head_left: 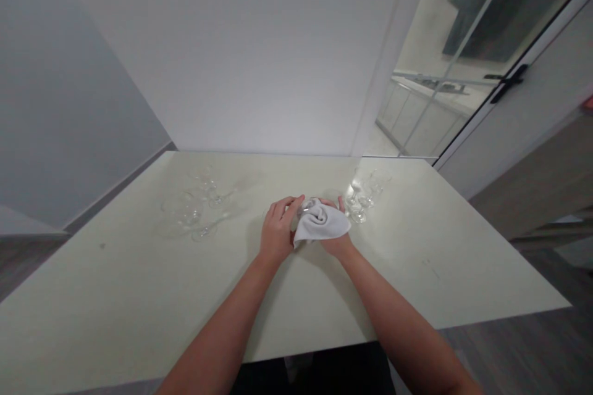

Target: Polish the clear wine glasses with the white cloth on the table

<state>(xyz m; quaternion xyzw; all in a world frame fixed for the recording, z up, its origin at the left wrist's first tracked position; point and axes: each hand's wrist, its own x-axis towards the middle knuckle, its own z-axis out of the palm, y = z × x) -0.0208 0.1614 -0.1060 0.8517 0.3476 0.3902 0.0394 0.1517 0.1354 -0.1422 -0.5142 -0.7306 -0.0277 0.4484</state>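
My left hand [278, 225] is wrapped around the side of a clear glass [302, 212], of which only a small shiny part shows. A white cloth [324, 223] is bunched against the glass, its centre twisted into folds and one corner hanging down. My right hand [340, 244] grips the cloth from the right; most of its fingers are hidden beneath it. Both hands are close together above the middle of the table. How far the cloth reaches into the glass cannot be made out.
Several clear stemmed glasses [189, 213] lie on the left of the pale table [139, 296]. Just right of my hands, more stemmed glasses [357, 215] stand grouped. A white wall [259, 62] rises behind the table, with a glazed door [509, 83] at the right.
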